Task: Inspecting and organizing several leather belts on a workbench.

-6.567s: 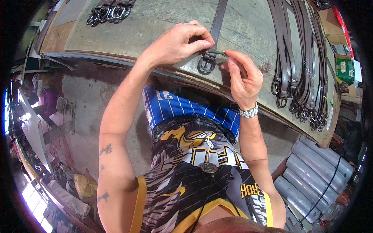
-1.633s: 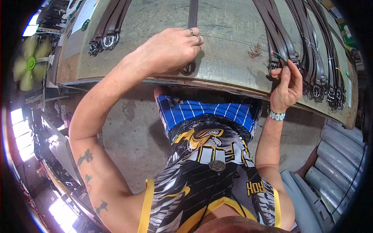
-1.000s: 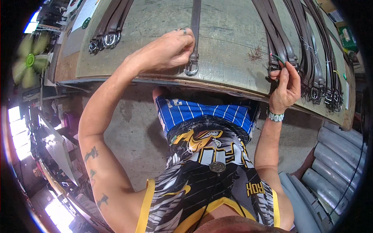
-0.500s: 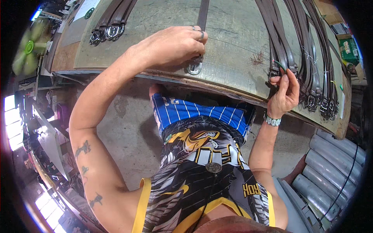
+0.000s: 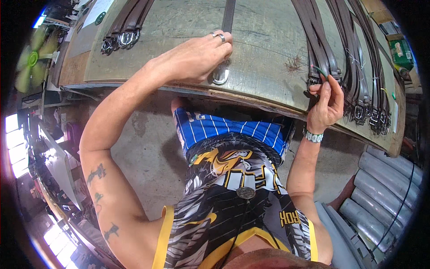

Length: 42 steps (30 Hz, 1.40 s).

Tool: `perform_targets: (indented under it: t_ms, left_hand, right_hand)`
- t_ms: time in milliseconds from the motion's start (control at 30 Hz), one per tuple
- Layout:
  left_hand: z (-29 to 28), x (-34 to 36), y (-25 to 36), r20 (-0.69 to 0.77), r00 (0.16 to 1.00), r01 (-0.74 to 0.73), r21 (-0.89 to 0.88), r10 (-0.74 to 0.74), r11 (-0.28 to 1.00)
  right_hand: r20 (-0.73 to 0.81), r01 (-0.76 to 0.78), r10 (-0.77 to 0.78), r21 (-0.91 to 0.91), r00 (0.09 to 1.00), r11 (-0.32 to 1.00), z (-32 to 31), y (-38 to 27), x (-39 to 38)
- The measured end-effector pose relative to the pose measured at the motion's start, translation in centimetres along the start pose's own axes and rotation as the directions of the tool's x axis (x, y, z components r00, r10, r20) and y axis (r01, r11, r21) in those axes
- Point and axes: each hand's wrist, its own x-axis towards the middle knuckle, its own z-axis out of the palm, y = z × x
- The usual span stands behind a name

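Observation:
A single dark brown belt (image 5: 229, 18) lies lengthwise on the worktable, its silver buckle (image 5: 220, 75) close to the front edge. My left hand (image 5: 199, 56) is closed on this belt just above the buckle, hiding part of the strap. At the right, my right hand (image 5: 328, 99) pinches a thin dark green tool (image 5: 319, 71) with a pinkish tip; its exact kind does not show. That hand is right beside the buckled ends of a bundle of brown belts (image 5: 316, 42).
More belts with silver buckles (image 5: 127, 38) lie at the far left, and further bundles (image 5: 358, 89) at the right. A small heap of brown thread scraps (image 5: 294, 64) rests on the worktable (image 5: 264, 54). Grey rolls (image 5: 380, 188) are stacked on the floor; a green fan (image 5: 33, 58) stands left.
My left hand has shifted slightly left, and the belt with its buckle has moved left under it. My right hand stays nearly in place with the green tool.

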Motion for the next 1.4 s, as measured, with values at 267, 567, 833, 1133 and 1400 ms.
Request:
perform_targets:
  t_ms: [267, 567, 833, 1133, 1400]
  left_hand:
    - [0.0, -0.6, -0.6, 0.057, 0.988, 0.151, -0.252, -0.141, 0.956]
    - [0.9, -1.2, -1.4, 0.024, 0.992, 0.124, -0.302, -0.122, 0.945]
    - [2.2, -1.5, -1.0, -0.077, 0.983, 0.126, -0.366, -0.165, 0.922]
    - [3.9, -1.7, -0.4, -0.207, 0.939, 0.186, -0.363, -0.274, 0.913]
    - [3.9, -1.8, 0.0, -0.220, 0.929, 0.209, -0.352, -0.298, 0.912]
  right_hand:
    - [-0.005, -0.007, 0.007, -0.010, 1.000, 1.000, 0.2, -0.2, 0.0]
    - [0.000, -0.021, 0.021, -0.011, 1.000, 1.000, 0.4, -0.4, 0.1]
    - [0.202, -0.102, 0.100, -0.001, 0.974, 0.995, 4.5, -2.4, -0.9]
    - [0.496, -0.128, 0.106, 0.009, 0.862, 0.992, 9.5, -2.5, -1.9]
    - [0.525, -0.101, 0.100, -0.027, 0.845, 0.994, 10.6, -2.7, -1.9]
